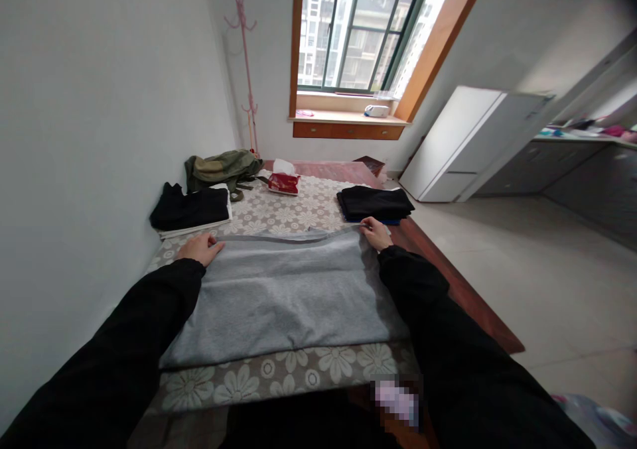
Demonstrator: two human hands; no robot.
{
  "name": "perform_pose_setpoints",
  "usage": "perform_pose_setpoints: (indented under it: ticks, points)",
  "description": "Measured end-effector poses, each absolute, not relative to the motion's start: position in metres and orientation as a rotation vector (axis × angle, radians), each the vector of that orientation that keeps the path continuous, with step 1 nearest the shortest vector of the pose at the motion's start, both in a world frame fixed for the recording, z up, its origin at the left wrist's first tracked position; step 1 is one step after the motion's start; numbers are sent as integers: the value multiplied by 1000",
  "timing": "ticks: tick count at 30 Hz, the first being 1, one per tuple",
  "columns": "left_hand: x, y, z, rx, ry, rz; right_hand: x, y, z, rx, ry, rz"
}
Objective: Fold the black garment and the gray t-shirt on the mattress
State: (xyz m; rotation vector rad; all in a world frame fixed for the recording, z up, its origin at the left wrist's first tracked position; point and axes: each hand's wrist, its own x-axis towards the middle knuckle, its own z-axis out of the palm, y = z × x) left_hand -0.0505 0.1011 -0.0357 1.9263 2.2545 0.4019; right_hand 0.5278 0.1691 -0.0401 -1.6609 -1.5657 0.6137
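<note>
A grey cloth garment (293, 293) lies spread across the table in front of me, its far edge running between my two hands. My left hand (200, 247) pinches the garment's far left corner. At the far right corner, my right hand (375, 233) grips the cloth between thumb and fingers, slightly raised. Just beyond the right hand sits a folded stack of dark clothes (375, 203). Another stack, black on top with white beneath (192, 207), lies beyond the left hand against the wall.
A patterned tablecloth (239, 386) covers the wooden table (478, 310). Toward the back are a red tissue pack (283, 182) and an olive backpack (223, 168). A pink coat rack (246, 58) stands by the wall, and a white fridge (458, 144) stands beyond the table at right.
</note>
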Motion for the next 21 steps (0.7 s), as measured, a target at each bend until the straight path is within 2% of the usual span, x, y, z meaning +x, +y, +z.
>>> perform_pose_setpoints:
  ticks: [6, 12, 21]
  points:
    - [-45, 100, -34, 1864, 2240, 502, 528, 147, -16, -1434, -1492, 622]
    - [-48, 83, -23, 1649, 2305, 692, 530, 95, 22, -1108, -1349, 488]
    - [-59, 28, 4, 1596, 1984, 995, 537, -10, 78, -881, -1353, 501]
